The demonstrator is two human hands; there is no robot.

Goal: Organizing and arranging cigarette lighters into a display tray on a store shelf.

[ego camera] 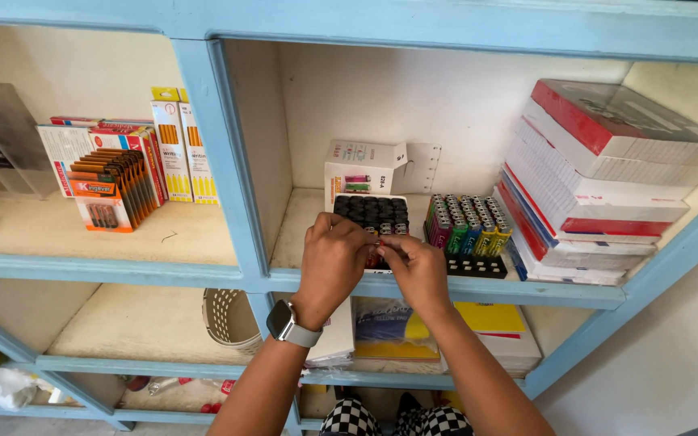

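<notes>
My left hand (331,262) and my right hand (418,268) meet at the front edge of a tray of black-capped lighters (372,212) on the pale blue shelf (527,292). The fingers of both hands pinch at something small between them, near the tray's front row; what it is stays hidden by the fingers. A grey smartwatch (285,323) sits on my left wrist. A second tray with coloured lighters (468,230) stands right beside the black one. Behind them is an open white lighter box (359,168).
Stacked red-and-white flat cartons (599,178) fill the right of the compartment. The left compartment holds battery packs (115,190) and tall yellow-and-white boxes (181,145). Below are a cream perforated basket (228,319), yellow and blue packets (414,327), and a blue upright post (224,153).
</notes>
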